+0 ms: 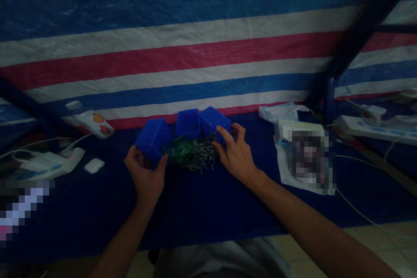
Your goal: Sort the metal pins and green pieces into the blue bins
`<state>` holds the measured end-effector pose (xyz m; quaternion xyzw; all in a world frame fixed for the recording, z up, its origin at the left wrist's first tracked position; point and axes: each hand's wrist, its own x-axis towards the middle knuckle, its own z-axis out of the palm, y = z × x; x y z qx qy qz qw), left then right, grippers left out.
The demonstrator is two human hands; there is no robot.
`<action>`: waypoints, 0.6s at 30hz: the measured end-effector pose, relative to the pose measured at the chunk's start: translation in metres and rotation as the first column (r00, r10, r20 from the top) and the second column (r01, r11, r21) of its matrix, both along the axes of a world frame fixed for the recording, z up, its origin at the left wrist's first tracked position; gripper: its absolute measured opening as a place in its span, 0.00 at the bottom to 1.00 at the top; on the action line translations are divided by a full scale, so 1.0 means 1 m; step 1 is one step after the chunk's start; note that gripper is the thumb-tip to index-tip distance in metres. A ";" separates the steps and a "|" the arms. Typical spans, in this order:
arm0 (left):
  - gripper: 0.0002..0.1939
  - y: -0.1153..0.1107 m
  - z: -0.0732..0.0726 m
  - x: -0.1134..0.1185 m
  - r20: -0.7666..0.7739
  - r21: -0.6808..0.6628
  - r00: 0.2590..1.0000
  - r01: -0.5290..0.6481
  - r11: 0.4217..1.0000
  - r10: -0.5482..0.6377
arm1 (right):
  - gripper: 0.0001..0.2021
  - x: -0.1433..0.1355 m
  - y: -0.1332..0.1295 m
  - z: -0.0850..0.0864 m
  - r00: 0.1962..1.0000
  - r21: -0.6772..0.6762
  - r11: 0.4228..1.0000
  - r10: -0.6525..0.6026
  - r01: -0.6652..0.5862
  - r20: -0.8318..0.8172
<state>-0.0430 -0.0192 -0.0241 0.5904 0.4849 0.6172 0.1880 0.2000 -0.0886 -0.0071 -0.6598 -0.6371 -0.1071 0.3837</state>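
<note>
My left hand (146,173) grips a blue bin (153,137) by its near end; the bin is tipped toward the middle. Green pieces (180,150) lie in a heap at its opening, too blurred to make out singly. With my right hand (237,152) I hold a second blue bin (213,121), tilted, with a pile of thin metal screws or nails (203,156) below it. The metal pile touches the green heap. Between the two held bins, a third blue bin (188,124) stands at the back, its inside dark.
A bottle (94,121), a power strip (70,160) with cables and a white case (94,165) are at the left. Tissue packs (301,128) and a plastic bag lie at the right, near another power strip (374,129). A striped sheet (202,52) hangs behind the blue table (202,208).
</note>
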 end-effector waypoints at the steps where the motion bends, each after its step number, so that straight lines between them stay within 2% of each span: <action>1: 0.42 0.000 0.000 0.000 0.002 0.002 1.000 0.002 1.000 -0.002 | 0.23 0.000 0.000 0.000 1.000 0.002 1.000 0.002 -0.002 0.011; 18: 0.42 -0.001 0.002 0.000 0.040 0.019 0.999 0.016 1.000 -0.017 | 0.24 0.000 0.000 0.000 0.996 0.090 0.996 0.020 -0.028 0.087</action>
